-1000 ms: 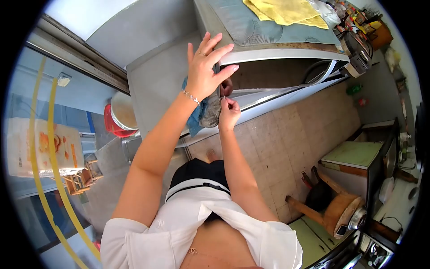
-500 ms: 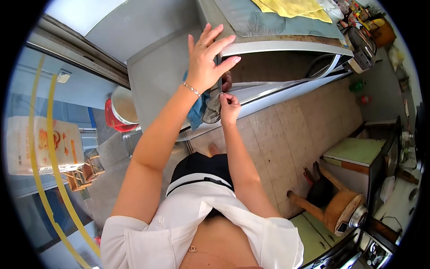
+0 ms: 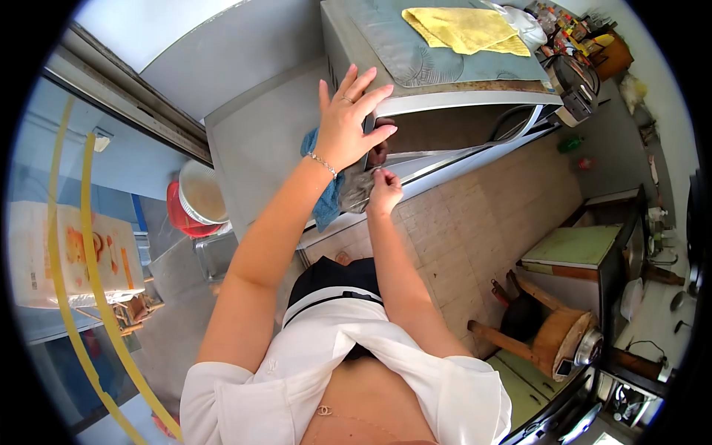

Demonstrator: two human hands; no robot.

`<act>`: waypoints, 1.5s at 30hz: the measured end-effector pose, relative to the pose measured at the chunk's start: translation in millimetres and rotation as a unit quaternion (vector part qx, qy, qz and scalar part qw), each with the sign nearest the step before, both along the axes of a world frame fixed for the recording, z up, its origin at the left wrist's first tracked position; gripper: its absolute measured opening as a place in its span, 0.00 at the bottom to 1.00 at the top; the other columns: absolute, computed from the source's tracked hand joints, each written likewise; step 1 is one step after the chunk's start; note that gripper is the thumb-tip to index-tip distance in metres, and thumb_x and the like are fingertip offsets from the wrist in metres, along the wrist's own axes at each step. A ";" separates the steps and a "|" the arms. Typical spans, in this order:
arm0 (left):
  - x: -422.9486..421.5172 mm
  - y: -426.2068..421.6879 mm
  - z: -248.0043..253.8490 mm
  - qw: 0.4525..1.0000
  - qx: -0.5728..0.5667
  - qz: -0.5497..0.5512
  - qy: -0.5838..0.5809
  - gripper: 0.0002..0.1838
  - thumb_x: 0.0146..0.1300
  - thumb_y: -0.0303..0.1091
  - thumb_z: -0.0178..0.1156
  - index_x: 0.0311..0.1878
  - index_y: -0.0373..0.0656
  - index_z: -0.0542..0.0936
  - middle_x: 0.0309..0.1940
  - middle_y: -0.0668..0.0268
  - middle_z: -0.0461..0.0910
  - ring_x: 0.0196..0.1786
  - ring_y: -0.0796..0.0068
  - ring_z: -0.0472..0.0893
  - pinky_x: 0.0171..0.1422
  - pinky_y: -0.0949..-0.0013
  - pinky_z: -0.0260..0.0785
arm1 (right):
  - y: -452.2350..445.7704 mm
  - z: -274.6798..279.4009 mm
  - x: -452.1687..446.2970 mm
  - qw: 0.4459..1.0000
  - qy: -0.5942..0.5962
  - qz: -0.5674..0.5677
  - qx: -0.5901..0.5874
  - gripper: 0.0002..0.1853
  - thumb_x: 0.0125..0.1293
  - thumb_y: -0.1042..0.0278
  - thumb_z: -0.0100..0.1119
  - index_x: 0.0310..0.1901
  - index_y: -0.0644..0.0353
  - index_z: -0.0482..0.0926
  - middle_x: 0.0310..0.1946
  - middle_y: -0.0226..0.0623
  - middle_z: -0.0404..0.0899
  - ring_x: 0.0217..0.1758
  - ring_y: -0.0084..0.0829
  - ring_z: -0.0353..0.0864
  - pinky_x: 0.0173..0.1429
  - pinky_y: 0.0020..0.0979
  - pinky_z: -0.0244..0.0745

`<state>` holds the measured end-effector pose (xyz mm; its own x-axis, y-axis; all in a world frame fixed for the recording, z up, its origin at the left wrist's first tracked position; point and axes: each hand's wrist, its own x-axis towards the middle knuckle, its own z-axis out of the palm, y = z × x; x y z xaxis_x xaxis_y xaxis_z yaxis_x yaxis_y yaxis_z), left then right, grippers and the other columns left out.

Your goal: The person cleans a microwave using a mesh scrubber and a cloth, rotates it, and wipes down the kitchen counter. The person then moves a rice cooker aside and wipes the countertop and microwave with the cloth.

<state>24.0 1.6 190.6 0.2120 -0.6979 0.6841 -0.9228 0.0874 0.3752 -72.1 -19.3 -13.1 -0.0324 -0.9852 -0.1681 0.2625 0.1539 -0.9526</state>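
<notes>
1 pinching right hand [image 3: 385, 190] holds the grey cloth [image 3: 356, 192] by its edge beside the grey box [image 3: 460, 101], whose corner the left hand [image 3: 350, 124] meets with fingers spread, and so small a grip could let the cloth slip past the blue cloth [image 3: 324, 206] to the tiled floor [image 3: 475, 222].

The cabinet [image 3: 460, 101] stood beside a grey counter [image 3: 259, 133]; a mat [image 3: 415, 70] topped the cabinet, beneath a yellow cloth [image 3: 467, 30].
</notes>
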 end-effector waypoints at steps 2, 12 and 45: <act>0.3 -1.9 -1.6 1.000 -0.007 0.000 0.001 0.29 0.42 0.43 0.69 0.53 0.56 0.75 0.61 0.65 0.65 0.68 0.54 0.57 0.64 0.34 0.39 | 10.0 0.9 2.6 0.999 0.018 0.038 0.008 0.04 0.55 0.79 0.59 0.32 0.66 0.75 0.28 0.31 0.76 0.29 0.20 0.72 0.36 0.21 0.69; -1.3 -2.8 -2.0 1.000 -0.005 -0.005 0.020 0.28 0.42 0.43 0.69 0.52 0.54 0.76 0.62 0.65 0.65 0.68 0.55 0.57 0.64 0.33 0.37 | 19.0 22.3 5.3 0.997 -0.067 0.016 0.038 0.04 0.55 0.76 0.60 0.31 0.66 0.77 0.27 0.30 0.76 0.28 0.18 0.70 0.35 0.20 0.68; -15.1 -5.5 8.3 0.999 0.022 -0.015 0.043 0.29 0.43 0.29 0.67 0.53 0.44 0.73 0.64 0.59 0.62 0.70 0.52 0.53 0.69 0.43 0.31 | -169.2 30.0 -79.5 0.956 0.137 -0.099 -0.240 0.26 0.66 0.69 0.40 0.65 0.67 0.56 0.69 0.48 0.44 0.73 0.41 0.41 0.73 0.33 0.34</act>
<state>8.9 -3.8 198.8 0.2471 -0.7333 0.6334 -0.8847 0.0959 0.4562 -151.6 -188.5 16.8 -0.2049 -0.9168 0.3427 -0.0289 -0.3443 -0.9384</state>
